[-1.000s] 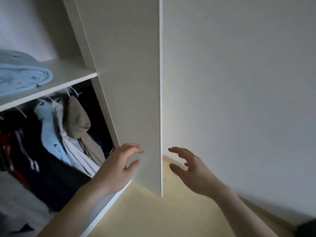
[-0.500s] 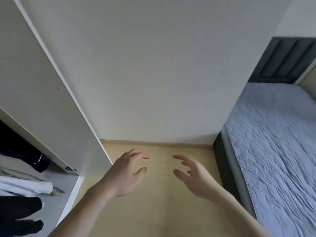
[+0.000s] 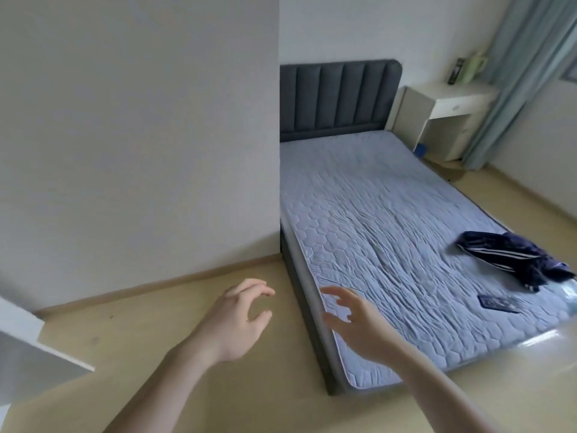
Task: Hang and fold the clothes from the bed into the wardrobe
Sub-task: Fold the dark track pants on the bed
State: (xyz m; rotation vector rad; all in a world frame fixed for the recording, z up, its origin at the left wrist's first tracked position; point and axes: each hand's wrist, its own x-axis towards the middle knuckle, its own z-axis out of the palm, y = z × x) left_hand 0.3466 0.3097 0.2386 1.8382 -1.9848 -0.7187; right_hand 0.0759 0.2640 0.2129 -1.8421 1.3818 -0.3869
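A bed point(image 3: 390, 220) with a pale blue quilted cover and a dark grey headboard fills the right half of the view. A crumpled dark navy garment with white stripes point(image 3: 515, 257) lies near the bed's far right side. My left hand point(image 3: 237, 320) hovers over the floor with loosely curled fingers, holding nothing. My right hand point(image 3: 356, 320) is over the bed's near corner, fingers spread and empty. Only a white corner of the wardrobe door point(image 3: 28, 354) shows at the left edge.
A small dark flat object point(image 3: 496, 303) lies on the bed near the garment. A white bedside table point(image 3: 443, 117) stands beyond the headboard, with a curtain point(image 3: 524, 73) to its right. A white wall point(image 3: 140, 120) runs along the left. Yellow floor point(image 3: 125, 339) lies below my hands.
My view has swung right, from the open wardrobe and its hanging clothes to the bed. Both hands stay empty in front of me; the wardrobe has slid out of view.
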